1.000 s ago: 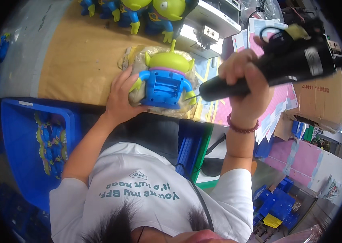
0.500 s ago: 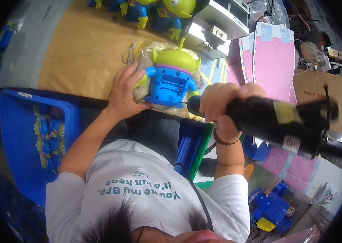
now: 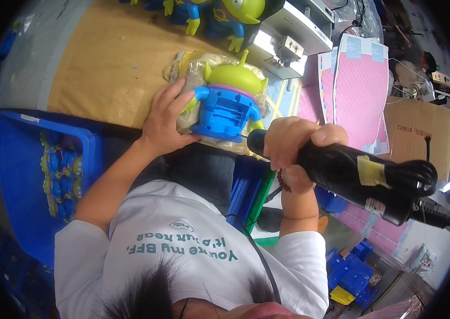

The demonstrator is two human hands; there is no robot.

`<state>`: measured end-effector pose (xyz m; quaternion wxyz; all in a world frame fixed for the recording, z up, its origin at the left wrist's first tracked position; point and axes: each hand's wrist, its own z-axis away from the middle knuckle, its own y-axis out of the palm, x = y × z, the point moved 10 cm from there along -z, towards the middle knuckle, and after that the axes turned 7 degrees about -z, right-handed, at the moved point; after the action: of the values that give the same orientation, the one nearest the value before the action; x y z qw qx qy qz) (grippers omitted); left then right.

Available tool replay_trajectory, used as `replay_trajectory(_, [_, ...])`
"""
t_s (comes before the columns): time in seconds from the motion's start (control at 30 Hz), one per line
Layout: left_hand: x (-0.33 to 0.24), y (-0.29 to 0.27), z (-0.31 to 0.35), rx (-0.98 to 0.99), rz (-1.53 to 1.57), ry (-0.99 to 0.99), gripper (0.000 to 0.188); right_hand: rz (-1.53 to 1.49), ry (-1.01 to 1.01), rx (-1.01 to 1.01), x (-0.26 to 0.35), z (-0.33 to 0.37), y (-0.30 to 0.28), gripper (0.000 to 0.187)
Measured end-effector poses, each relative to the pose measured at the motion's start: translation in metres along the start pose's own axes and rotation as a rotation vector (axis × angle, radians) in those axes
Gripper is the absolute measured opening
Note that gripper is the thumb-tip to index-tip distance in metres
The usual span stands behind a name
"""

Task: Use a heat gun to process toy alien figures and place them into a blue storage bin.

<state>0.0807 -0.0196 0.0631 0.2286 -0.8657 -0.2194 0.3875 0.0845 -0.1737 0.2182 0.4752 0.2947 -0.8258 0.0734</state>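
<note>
Right hand [image 3: 290,142] has a chunky black electric screwdriver [image 3: 336,166] gripped, left hand [image 3: 165,121] clasps a blue-and-green plastic toy figure [image 3: 228,105].

Left hand [image 3: 164,123] splayed, right hand [image 3: 292,144] clenched, 2 forearms [image 3: 117,178] stretched forward.

One toy figure [image 3: 227,109] lies between two hands: one left hand [image 3: 167,119], one right hand [image 3: 299,143]. The right hand holds one black power tool [image 3: 342,170]. Beyond the hands are at least two more figures [image 3: 230,26]. Left of the left hand is one blue bin [image 3: 14,165]; right of the right hand, one carton [image 3: 422,127].
</note>
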Motion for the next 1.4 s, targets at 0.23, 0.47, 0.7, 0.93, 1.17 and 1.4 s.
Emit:
replay_trajectory(0.23, [0.0,0.002,0.0,0.029,-0.013,0.002,0.095,-0.036,0.075,-0.082,-0.006,-0.008,-0.017,0.042])
replay_trajectory(0.47, [0.002,-0.001,0.002,0.039,-0.001,-0.034,0.096,0.064,-0.024,-0.435,0.029,-0.064,-0.109,0.038])
replay_trajectory(0.7, [0.002,0.002,0.001,0.025,0.027,-0.021,0.098,0.299,0.03,-0.527,-0.021,-0.102,-0.176,0.036])
replay_trajectory(0.93, [0.005,0.002,0.003,0.035,0.036,-0.049,0.097,0.084,0.159,-0.504,-0.012,-0.083,-0.128,0.044])
replay_trajectory(1.17, [-0.001,-0.002,-0.001,0.029,0.002,-0.021,0.097,-0.081,0.103,-0.355,0.003,-0.049,-0.019,0.044])
replay_trajectory(1.4, [0.0,-0.007,-0.002,-0.012,0.056,-0.044,0.092,-0.007,0.142,-0.149,-0.015,-0.041,0.018,0.053])
